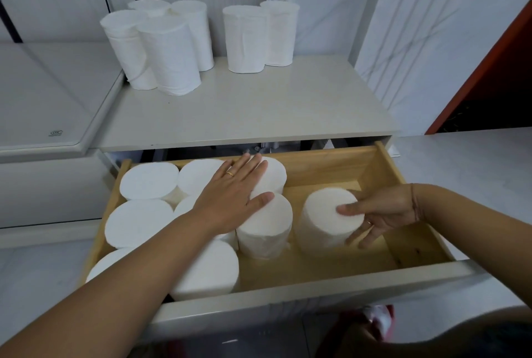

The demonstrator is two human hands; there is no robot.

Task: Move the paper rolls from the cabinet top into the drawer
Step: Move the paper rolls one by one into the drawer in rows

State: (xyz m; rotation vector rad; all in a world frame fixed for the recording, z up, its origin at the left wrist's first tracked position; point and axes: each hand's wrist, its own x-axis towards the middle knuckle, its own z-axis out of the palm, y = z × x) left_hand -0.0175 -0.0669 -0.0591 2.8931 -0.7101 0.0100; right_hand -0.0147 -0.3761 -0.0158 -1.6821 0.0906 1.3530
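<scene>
Down in the drawer (371,169) the right hand (383,213) clasps an upright roll (325,222), thumb on top, fingers down its side; a crooked shove could tip it or leave a gap. The left hand (230,193) lies flat, fingers spread, on the packed rolls (149,182), holding nothing. Further back, six rolls (167,55) wait on the cabinet top (244,107)
</scene>
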